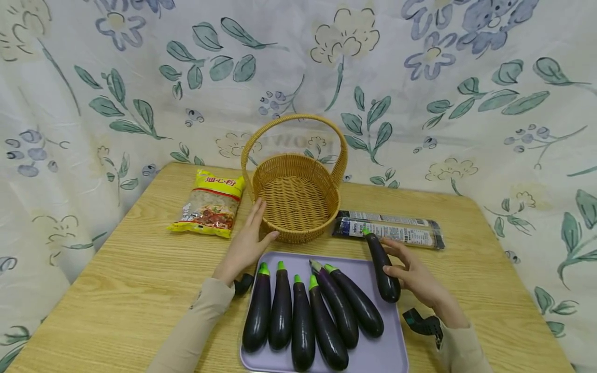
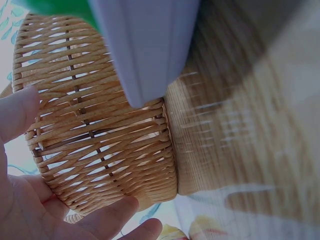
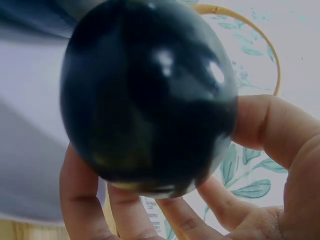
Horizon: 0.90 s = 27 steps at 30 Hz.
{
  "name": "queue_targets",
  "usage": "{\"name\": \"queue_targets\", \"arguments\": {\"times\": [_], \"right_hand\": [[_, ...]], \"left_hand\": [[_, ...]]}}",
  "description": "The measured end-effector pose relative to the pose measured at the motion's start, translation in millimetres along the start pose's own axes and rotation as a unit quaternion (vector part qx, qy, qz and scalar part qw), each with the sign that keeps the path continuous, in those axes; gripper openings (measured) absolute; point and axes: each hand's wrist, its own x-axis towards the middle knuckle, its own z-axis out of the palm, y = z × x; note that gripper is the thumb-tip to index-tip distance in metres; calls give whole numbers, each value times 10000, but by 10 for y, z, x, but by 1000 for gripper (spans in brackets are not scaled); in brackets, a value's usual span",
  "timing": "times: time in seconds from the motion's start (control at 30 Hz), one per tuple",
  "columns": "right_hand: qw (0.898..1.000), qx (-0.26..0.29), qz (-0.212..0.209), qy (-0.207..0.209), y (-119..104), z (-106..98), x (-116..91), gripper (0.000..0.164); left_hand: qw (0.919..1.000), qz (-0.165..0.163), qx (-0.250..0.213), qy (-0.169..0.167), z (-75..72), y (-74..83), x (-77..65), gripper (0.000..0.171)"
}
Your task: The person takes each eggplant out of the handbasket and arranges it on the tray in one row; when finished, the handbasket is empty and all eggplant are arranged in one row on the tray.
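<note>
My right hand grips a dark eggplant with a green stem, held over the right edge of the lilac tray. In the right wrist view the rounded end of that eggplant fills much of the frame, fingers under it and thumb beside it. Several more eggplants lie side by side on the tray, stems toward the back. My left hand is at the near left side of a round wicker basket, its fingers spread along the woven wall. The basket's inside shows bare weave.
A yellow bag of pasta lies left of the basket. Long clear packs of noodles lie to its right, partly behind the held eggplant. The basket's tall handle arches up before a floral curtain behind the wooden table.
</note>
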Motion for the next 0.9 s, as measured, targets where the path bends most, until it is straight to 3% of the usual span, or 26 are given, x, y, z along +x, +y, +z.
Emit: {"name": "queue_targets", "arguments": {"times": [0.5, 0.9], "right_hand": [[9996, -62, 280, -81, 62, 93, -126, 73], [9994, -124, 84, -308, 67, 110, -194, 72]], "left_hand": [[10000, 13, 33, 2, 20, 2, 7, 84], [10000, -6, 1, -26, 3, -10, 11, 84]]}}
